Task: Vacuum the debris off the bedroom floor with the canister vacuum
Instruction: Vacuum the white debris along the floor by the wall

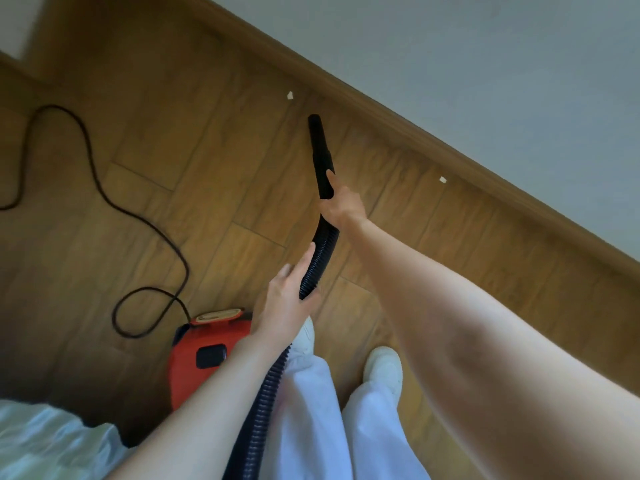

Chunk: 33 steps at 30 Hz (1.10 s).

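white trouser legs (311,427) and sneakers (382,367) nearest the lens, on wood plank floor (173,133). red canister vacuum (204,355) sits just left of the feet, its power cord (138,216) looping off left. right hand (341,206) wraps the rigid black nozzle (320,154); left hand (285,299) cups the ribbed hose (317,261) lower down, fingers mostly straight along it. nozzle tip points toward one pale scrap (290,95) near the baseboard (381,102); a second scrap (442,180) lies to the right, well apart. risks, as judged: tip hangs above the floor, so suction may miss; hose pull could tip the canister; slack cord could snag a foot.
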### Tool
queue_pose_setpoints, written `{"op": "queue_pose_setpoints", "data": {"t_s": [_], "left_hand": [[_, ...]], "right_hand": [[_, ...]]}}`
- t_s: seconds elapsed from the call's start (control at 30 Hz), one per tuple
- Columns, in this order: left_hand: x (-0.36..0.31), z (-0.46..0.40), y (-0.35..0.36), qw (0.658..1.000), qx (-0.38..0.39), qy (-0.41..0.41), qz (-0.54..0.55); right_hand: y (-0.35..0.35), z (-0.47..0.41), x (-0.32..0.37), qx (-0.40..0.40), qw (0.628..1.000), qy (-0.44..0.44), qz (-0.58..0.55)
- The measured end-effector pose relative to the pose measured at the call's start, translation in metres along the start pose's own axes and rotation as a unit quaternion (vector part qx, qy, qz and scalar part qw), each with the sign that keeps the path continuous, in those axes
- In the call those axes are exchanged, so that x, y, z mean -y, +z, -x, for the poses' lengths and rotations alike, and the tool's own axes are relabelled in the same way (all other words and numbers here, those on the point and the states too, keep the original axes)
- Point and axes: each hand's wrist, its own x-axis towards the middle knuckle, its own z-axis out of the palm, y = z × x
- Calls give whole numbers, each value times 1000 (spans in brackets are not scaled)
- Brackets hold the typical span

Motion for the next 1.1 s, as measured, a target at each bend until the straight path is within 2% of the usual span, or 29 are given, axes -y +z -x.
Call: {"op": "queue_pose_setpoints", "data": {"t_s": [0.2, 0.43, 0.87, 1.1], "left_hand": [[13, -27, -30, 999, -29, -16, 28], [22, -44, -47, 998, -57, -8, 32], [3, -47, -5, 997, 13, 42, 64], [-2, -48, 4, 996, 16, 60, 64]], "right_hand": [[8, -24, 50, 19, 999, -28, 25], [17, -39, 75, 20, 998, -52, 8], [-12, -43, 10, -13, 1000, 14, 12], [-20, -44, -1, -13, 1000, -1, 20]]}}
